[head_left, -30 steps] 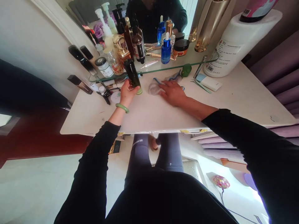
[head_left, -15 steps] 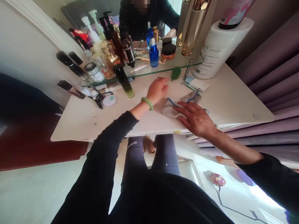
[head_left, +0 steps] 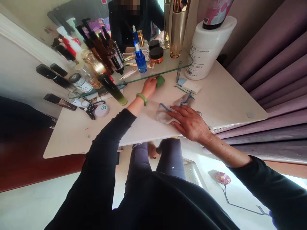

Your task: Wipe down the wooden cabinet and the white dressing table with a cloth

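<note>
My left hand (head_left: pixel 149 86), with a green bangle at its wrist, reaches under the glass shelf (head_left: pixel 168 65) and closes its fingers on a small green object (head_left: pixel 160 80) lying on the white tabletop (head_left: pixel 225 99). My right hand (head_left: pixel 190 123) lies flat, fingers spread, on a pale cloth with blue trim (head_left: pixel 171 108) near the table's front edge. A dark bottle with a green base (head_left: pixel 112 88) stands alone to the left of my left arm.
The glass shelf carries a blue dropper bottle (head_left: pixel 140 59), jars and a gold bottle (head_left: pixel 178 27). A big white bottle (head_left: pixel 206 48) stands at the right. A white case (head_left: pixel 190 85), round compact (head_left: pixel 102 110) and small tools lie on the table. Purple curtain hangs right.
My left hand let go of the dark bottle, crossed to the right and took hold of the green object. My right hand dragged the cloth from the back towards the front edge.
</note>
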`<state>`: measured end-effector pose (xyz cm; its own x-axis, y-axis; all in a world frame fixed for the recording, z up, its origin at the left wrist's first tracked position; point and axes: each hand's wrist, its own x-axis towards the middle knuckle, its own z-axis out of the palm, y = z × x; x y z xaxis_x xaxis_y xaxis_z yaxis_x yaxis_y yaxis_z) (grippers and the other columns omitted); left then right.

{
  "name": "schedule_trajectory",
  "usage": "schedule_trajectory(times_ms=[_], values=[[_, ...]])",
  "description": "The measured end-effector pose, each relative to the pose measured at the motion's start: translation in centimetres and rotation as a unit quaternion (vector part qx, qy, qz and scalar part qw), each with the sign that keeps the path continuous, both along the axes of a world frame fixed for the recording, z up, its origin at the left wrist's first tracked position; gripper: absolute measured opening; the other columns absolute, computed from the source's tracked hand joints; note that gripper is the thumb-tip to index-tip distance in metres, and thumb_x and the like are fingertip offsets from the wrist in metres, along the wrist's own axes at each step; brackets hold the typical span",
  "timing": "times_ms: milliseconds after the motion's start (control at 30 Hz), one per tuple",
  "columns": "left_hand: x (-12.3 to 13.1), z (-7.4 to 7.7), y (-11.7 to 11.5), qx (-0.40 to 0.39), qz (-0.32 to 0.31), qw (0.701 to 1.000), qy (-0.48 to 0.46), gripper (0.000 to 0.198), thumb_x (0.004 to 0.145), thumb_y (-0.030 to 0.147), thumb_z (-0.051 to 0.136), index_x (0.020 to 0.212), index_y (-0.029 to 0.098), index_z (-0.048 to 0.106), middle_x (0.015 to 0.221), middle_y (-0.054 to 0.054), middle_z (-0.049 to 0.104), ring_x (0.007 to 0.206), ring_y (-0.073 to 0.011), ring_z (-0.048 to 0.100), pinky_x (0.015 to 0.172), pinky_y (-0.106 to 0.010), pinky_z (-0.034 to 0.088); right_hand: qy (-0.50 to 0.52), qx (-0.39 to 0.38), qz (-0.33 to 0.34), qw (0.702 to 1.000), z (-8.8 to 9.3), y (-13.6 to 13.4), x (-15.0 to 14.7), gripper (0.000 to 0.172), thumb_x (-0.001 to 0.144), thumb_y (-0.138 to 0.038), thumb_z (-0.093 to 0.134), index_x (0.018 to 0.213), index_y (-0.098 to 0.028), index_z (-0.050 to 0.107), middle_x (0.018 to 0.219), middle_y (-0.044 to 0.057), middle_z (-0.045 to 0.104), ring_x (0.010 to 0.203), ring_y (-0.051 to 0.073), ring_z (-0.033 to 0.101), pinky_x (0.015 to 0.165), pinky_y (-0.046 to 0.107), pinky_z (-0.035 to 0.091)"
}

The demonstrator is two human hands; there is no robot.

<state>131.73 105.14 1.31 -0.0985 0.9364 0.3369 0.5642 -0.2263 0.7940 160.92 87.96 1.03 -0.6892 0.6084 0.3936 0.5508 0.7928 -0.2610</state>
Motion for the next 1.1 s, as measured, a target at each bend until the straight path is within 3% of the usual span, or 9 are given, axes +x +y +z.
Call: schedule_trajectory(times_ms=[100,233,400,533,633,767,867,967,1100], values=[[-3.2,0.7,-5.5,-0.018,-0.005,0.997,0.077,0.048,0.094,0.013,0.055,0.132,0.025,0.081,0.134,-0.008,0.081,0.125,-0.0300,0.075,0.119,-0.048,0.059,0.002,-0.006,0.005,1.000,0.2,-0.1,0.0,0.058,0.118,-0.050,0.045,0.165,-0.026,0.067,0.172,0.012,0.062,0.157,0.044,0.056,0.132,0.069,0.048],[-5.6,2.4,-12.6,-0.005,0.023,0.962,0.273,0.061,0.092,0.018,0.058,0.150,0.027,0.076,0.132,-0.014,0.077,0.124,-0.0383,0.071,0.120,-0.056,0.056,-0.005,-0.015,0.012,1.000,0.4,-0.2,0.1,0.061,0.117,-0.052,0.045,0.170,-0.026,0.063,0.173,0.014,0.060,0.157,0.046,0.055,0.132,0.071,0.046],[-5.4,4.1,-15.9,-0.010,0.057,0.920,0.387,0.060,0.091,0.016,0.060,0.149,0.019,0.075,0.137,-0.022,0.073,0.135,-0.0480,0.062,0.121,-0.068,0.052,-0.006,-0.015,0.014,1.000,0.4,-0.2,0.2,0.062,0.117,-0.054,0.046,0.170,-0.027,0.063,0.174,0.013,0.060,0.157,0.046,0.055,0.132,0.071,0.046],[-1.4,5.2,-13.9,0.033,-0.042,0.927,0.372,0.054,0.096,0.012,0.057,0.146,0.018,0.075,0.157,-0.018,0.069,0.150,-0.0419,0.058,0.133,-0.064,0.045,-0.009,-0.007,0.005,1.000,0.3,-0.3,0.1,0.061,0.117,-0.054,0.045,0.166,-0.025,0.067,0.173,0.013,0.061,0.156,0.046,0.056,0.131,0.070,0.048],[4.0,5.9,-10.1,0.044,-0.173,0.918,0.354,0.053,0.101,0.006,0.053,0.147,0.019,0.075,0.159,-0.011,0.072,0.154,-0.0304,0.060,0.139,-0.051,0.044,-0.011,-0.002,0.001,1.000,0.4,-0.3,-0.1,0.060,0.118,-0.053,0.045,0.165,-0.024,0.068,0.173,0.013,0.062,0.156,0.045,0.056,0.131,0.070,0.047],[10.3,6.4,-4.6,0.011,-0.256,0.894,0.367,0.071,0.093,-0.005,0.060,0.160,0.019,0.064,0.173,-0.007,0.061,0.168,-0.0225,0.048,0.146,-0.042,0.034,-0.015,-0.002,0.002,1.000,0.6,-0.3,-0.2,0.060,0.118,-0.054,0.044,0.164,-0.025,0.069,0.171,0.012,0.063,0.155,0.043,0.058,0.132,0.067,0.048],[12.8,6.6,-2.1,-0.023,-0.284,0.861,0.421,0.081,0.086,-0.009,0.066,0.163,0.015,0.061,0.173,-0.011,0.060,0.167,-0.0249,0.049,0.143,-0.039,0.036,-0.017,-0.003,0.006,1.000,0.8,-0.3,-0.2,0.062,0.119,-0.055,0.042,0.164,-0.023,0.068,0.171,0.013,0.064,0.156,0.041,0.057,0.133,0.066,0.047],[13.6,6.8,-1.2,-0.041,-0.270,0.827,0.492,0.064,0.091,-0.006,0.062,0.152,0.011,0.071,0.159,-0.019,0.069,0.153,-0.0325,0.063,0.130,-0.040,0.050,-0.014,-0.006,0.003,1.000,0.9,-0.3,-0.3,0.062,0.119,-0.055,0.041,0.166,-0.024,0.067,0.170,0.014,0.064,0.156,0.041,0.057,0.133,0.067,0.046],[13.8,6.9,-1.2,-0.053,-0.247,0.823,0.509,0.049,0.092,-0.003,0.067,0.138,0.009,0.078,0.147,-0.019,0.076,0.142,-0.0359,0.072,0.121,-0.039,0.056,-0.013,-0.009,0.003,1.000,0.8,-0.1,-0.4,0.064,0.119,-0.056,0.039,0.167,-0.022,0.066,0.169,0.014,0.064,0.155,0.041,0.058,0.134,0.067,0.045]])
